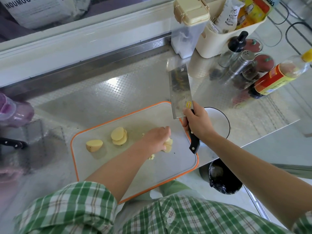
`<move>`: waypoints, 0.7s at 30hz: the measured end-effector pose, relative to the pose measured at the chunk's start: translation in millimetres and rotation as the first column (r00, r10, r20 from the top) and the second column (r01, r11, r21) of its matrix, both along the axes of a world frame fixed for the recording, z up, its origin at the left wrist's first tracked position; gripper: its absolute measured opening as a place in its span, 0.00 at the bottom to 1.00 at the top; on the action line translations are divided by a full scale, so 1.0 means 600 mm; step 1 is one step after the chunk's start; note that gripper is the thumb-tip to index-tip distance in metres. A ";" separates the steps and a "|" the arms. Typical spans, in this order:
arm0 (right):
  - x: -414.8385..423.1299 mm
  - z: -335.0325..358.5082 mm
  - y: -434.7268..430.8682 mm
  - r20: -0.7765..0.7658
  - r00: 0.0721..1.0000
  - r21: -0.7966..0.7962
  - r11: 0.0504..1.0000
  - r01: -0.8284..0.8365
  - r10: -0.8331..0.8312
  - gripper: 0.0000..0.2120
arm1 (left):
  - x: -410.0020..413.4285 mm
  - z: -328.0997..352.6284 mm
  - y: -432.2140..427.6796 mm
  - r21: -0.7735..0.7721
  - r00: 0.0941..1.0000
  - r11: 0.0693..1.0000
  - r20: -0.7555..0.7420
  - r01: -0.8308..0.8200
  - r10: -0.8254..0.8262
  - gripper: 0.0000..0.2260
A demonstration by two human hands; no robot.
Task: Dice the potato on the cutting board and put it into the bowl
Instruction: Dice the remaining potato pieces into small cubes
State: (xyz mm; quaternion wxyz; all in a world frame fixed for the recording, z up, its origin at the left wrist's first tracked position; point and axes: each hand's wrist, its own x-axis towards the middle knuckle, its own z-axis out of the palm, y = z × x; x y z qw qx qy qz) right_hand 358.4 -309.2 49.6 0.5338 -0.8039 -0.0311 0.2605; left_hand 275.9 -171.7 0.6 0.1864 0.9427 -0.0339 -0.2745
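A white cutting board (pixel 118 166) with an orange rim lies on the steel counter. On it sit a potato end piece (pixel 94 145), a small stack of round slices (pixel 119 136) and a few small cut bits (pixel 151 157). My left hand (pixel 157 139) is curled over several potato slices (pixel 168 145) near the board's right side. My right hand (pixel 197 123) grips the black handle of a cleaver (pixel 180 92), whose blade is raised above the board's far right corner. A white bowl (pixel 219 121) with a dark rim stands just right of the board, partly hidden by my right hand.
Spice shakers (pixel 241 65), a sauce bottle (pixel 276 76) and a cream storage basket (pixel 224 36) crowd the counter's far right. A purple cup (pixel 13 110) and a second knife's handle (pixel 13 143) are at the left. A black bin (pixel 222 178) stands below the counter edge.
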 end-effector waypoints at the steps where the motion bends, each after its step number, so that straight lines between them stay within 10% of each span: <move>1: -0.001 0.001 -0.001 0.007 1.000 -0.005 1.000 -0.002 0.003 0.06 | -0.001 0.001 -0.001 0.027 1.000 1.000 -0.007 0.006 -0.006 0.22; 21: -0.008 0.010 -0.027 -0.002 1.000 -0.028 1.000 -0.008 0.008 0.06 | -0.009 0.009 -0.011 0.136 0.999 0.990 0.042 -0.022 0.016 0.21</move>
